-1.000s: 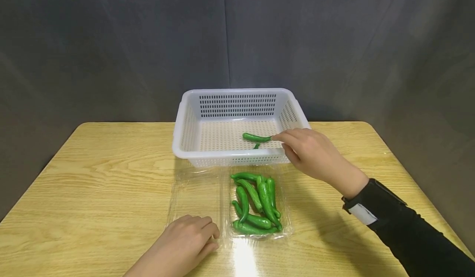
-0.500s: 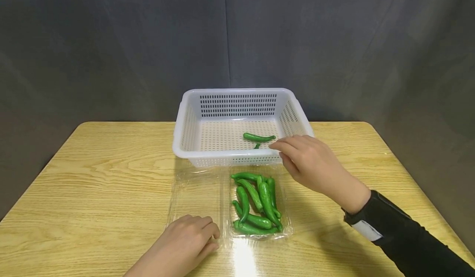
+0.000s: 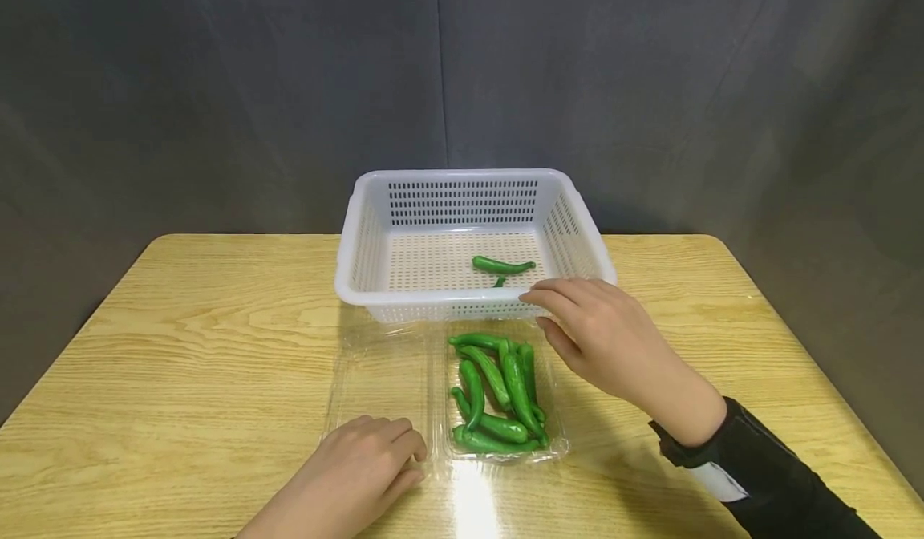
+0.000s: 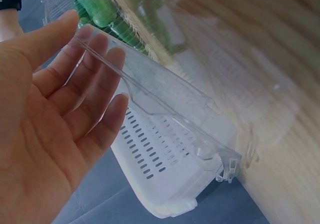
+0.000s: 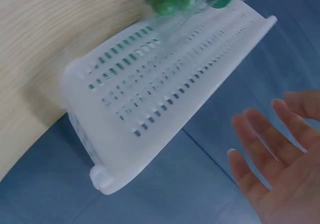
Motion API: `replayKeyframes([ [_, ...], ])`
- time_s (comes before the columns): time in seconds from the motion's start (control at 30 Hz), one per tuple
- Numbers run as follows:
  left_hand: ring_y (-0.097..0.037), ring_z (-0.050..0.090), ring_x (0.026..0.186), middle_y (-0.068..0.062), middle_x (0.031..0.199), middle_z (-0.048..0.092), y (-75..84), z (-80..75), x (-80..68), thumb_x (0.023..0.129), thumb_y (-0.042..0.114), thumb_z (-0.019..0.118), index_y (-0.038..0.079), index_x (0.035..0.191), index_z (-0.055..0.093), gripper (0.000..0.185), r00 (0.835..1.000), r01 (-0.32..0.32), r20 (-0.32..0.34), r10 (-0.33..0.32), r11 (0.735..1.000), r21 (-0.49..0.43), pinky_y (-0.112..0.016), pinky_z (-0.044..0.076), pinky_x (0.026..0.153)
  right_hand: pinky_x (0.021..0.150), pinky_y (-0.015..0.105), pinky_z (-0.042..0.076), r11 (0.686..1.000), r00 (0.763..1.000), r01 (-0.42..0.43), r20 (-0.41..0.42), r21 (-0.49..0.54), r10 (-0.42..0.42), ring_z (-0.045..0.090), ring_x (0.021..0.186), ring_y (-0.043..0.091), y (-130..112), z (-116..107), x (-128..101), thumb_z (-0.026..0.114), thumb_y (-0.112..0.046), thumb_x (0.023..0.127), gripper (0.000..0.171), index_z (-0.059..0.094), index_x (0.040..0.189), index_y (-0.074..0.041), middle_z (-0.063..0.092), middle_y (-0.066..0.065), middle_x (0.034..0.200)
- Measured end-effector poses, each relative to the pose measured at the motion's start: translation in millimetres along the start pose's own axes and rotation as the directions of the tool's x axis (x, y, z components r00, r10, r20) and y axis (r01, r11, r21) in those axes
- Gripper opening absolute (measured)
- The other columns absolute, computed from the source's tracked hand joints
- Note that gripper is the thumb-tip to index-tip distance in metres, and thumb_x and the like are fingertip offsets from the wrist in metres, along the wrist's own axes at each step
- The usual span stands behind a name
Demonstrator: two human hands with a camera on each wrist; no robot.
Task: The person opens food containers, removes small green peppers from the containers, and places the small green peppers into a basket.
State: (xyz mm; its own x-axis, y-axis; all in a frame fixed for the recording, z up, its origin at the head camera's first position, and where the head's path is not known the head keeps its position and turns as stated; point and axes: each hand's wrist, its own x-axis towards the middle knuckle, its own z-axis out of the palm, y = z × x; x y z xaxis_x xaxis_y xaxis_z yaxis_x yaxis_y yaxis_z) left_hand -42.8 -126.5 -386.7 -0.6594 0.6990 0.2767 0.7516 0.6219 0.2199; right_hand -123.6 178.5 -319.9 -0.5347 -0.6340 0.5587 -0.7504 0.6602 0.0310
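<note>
A clear plastic clamshell box (image 3: pixel 559 443) lies unfolded on the table, its right half full of green chili peppers (image 3: pixel 491 378). My left hand (image 3: pixel 368 463) is at the near edge of the box's lid (image 3: pixel 382 378). In the left wrist view, thumb and fingertips of the left hand (image 4: pixel 60 99) meet around the lid's thin rim. My right hand (image 3: pixel 602 338) hovers beside the front right corner of the white basket (image 3: pixel 404 298), fingers loosely bent with nothing in them. One chili (image 3: pixel 503 265) rests on the basket floor; another (image 3: pixel 499 281) is mostly hidden behind the front wall.
The basket stands behind the clamshell box on the wooden table (image 3: pixel 180 362), near the back edge. A dark grey curtain (image 3: pixel 289 98) hangs behind. In the right wrist view, peppers and clear plastic overlap the basket's slotted side (image 5: pixel 150 94).
My right hand has let go of the chili in the basket and drawn back toward me over the front rim. The left hand has stayed in place.
</note>
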Motion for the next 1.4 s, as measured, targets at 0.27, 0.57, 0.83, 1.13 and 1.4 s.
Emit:
replayKeyframes([
  [0.27, -0.004, 0.052, 0.070, 0.014, 0.080, 0.056, 0.1, -1.4, 0.0, 0.088, 0.020, 0.072, 0.018, 0.084, 0.064, 0.009, 1.000, 0.004, 0.004, -0.004, 1.000, -0.008, -0.026, 0.046, 0.066, 0.085, 0.044, 0.053, 0.996, 0.992, -0.085, 0.095, 0.013, 0.084, 0.066, 0.100, 0.028, -6.6, 1.1, -0.8, 0.076, -0.015, 0.086, 0.033, 0.067, 0.116, -0.008, 0.068, 0.008, 0.114],
  [0.57, -0.004, 0.053, 0.072, 0.014, 0.080, 0.056, -0.9, -3.3, 0.8, 0.088, 0.022, 0.072, 0.018, 0.085, 0.065, 0.009, 1.000, 0.000, 0.000, 0.000, 1.000, 0.001, -0.027, 0.049, 0.070, 0.086, 0.045, 0.054, 0.988, 0.972, -0.143, 0.199, 0.062, 0.128, 0.066, 0.105, 0.028, -6.3, 0.1, -0.5, 0.079, -0.021, 0.085, 0.040, 0.066, 0.121, -0.009, 0.068, 0.007, 0.117],
  [0.83, -0.004, 0.055, 0.073, 0.013, 0.082, 0.058, -4.1, -2.9, 1.5, 0.089, 0.024, 0.072, 0.018, 0.087, 0.066, 0.009, 1.000, -0.003, -0.001, 0.003, 1.000, 0.007, -0.030, 0.051, 0.073, 0.088, 0.044, 0.053, 0.975, 0.947, -0.186, 0.287, 0.120, 0.146, 0.065, 0.106, 0.025, -6.0, 2.4, 4.7, 0.078, -0.025, 0.087, 0.042, 0.065, 0.123, -0.009, 0.068, 0.005, 0.118],
  [1.13, -0.004, 0.055, 0.070, 0.013, 0.081, 0.060, -8.6, 2.0, 0.0, 0.088, 0.027, 0.073, 0.018, 0.085, 0.066, 0.011, 0.999, -0.013, -0.033, 0.015, 0.999, 0.047, -0.027, 0.049, 0.067, 0.091, 0.042, 0.052, 0.969, 0.912, -0.210, 0.383, 0.130, 0.146, 0.066, 0.107, 0.025, -3.7, 5.9, 13.7, 0.077, -0.030, 0.087, 0.047, 0.064, 0.125, -0.006, 0.068, 0.006, 0.119],
  [1.4, -0.004, 0.053, 0.067, 0.013, 0.079, 0.059, -7.3, 3.1, -0.5, 0.085, 0.031, 0.076, 0.019, 0.083, 0.066, 0.015, 0.996, 0.019, -0.083, -0.011, 0.996, 0.091, -0.027, 0.048, 0.065, 0.087, 0.039, 0.053, 0.975, 0.907, -0.171, 0.409, 0.139, 0.101, 0.067, 0.102, 0.022, -9.6, 6.8, 23.1, 0.080, -0.027, 0.084, 0.046, 0.064, 0.122, -0.006, 0.069, 0.003, 0.115],
])
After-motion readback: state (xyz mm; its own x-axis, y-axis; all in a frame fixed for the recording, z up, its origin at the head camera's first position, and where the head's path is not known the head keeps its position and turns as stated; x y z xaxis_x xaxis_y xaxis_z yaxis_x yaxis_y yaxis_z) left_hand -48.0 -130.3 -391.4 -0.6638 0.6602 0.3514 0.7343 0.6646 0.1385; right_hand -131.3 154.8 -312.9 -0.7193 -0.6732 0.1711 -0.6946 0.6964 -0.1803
